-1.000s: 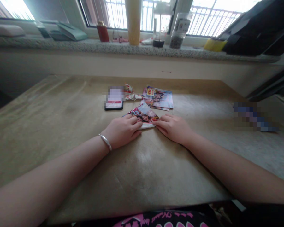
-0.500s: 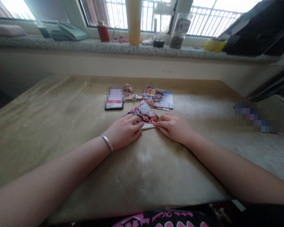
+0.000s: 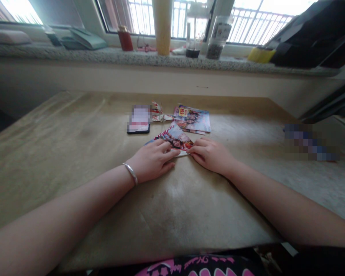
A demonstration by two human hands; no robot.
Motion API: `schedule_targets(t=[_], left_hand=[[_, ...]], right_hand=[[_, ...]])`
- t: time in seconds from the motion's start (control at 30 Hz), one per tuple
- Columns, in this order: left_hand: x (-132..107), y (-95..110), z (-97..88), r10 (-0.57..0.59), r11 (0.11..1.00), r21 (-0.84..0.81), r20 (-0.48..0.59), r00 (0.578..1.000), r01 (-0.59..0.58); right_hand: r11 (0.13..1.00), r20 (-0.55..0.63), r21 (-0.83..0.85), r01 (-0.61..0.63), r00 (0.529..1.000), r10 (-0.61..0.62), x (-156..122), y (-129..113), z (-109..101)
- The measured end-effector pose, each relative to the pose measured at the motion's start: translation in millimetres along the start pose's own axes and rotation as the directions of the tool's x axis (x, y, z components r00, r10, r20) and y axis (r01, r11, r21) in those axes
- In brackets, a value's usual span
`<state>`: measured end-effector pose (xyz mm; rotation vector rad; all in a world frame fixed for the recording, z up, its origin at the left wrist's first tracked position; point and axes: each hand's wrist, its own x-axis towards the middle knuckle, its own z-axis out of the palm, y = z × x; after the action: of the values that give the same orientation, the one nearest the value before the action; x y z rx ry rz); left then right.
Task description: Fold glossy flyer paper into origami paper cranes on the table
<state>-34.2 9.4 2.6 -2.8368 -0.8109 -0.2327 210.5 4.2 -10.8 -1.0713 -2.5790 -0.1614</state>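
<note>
A folded sheet of colourful printed paper (image 3: 176,140) lies on the tan table (image 3: 74,130) in front of me. My left hand (image 3: 152,159), with a silver bangle at the wrist, rests on the paper's left side, its fingers stretched flat along the near folded edge. From the right, my right hand (image 3: 211,155) presses the same edge with its fingers held together. The fingertips of both hands almost meet at the paper's white edge.
Behind the paper lie a flat printed leaflet (image 3: 194,119), a small folded paper figure (image 3: 158,113) and a dark phone (image 3: 138,120). A blurred item (image 3: 307,143) sits at the right. The stone windowsill (image 3: 103,55) holds a yellow cylinder (image 3: 162,27), jars and a red cup (image 3: 125,38).
My left hand's fingers have spread out a little further along the folded edge. The right hand and the paper stay nearly where they were.
</note>
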Motion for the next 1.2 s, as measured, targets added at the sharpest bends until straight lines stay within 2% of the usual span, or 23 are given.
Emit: schedule_targets(t=[0.2, 0.53, 1.0, 1.2], left_hand=[[0, 2, -3.0, 0.003, 1.0, 0.014, 0.03, 1.0, -0.003], [-1, 6, -8.4, 0.038, 0.996, 0.075, 0.088, 0.995, -0.045], [-2, 5, -6.7, 0.049, 0.995, 0.086, 0.072, 0.996, -0.056], [-1, 4, -7.2, 0.057, 0.993, 0.094, 0.082, 0.995, -0.065]], right_hand=[[0.998, 0.006, -0.036, 0.045, 0.999, -0.045, -1, 1, -3], [0.986, -0.07, 0.055, 0.159, 0.985, -0.155, -1, 3, 3], [0.981, 0.032, 0.027, 0.192, 0.981, -0.193, 0, 8, -8], [0.987, 0.044, 0.003, 0.164, 0.986, -0.164, -2, 12, -12]])
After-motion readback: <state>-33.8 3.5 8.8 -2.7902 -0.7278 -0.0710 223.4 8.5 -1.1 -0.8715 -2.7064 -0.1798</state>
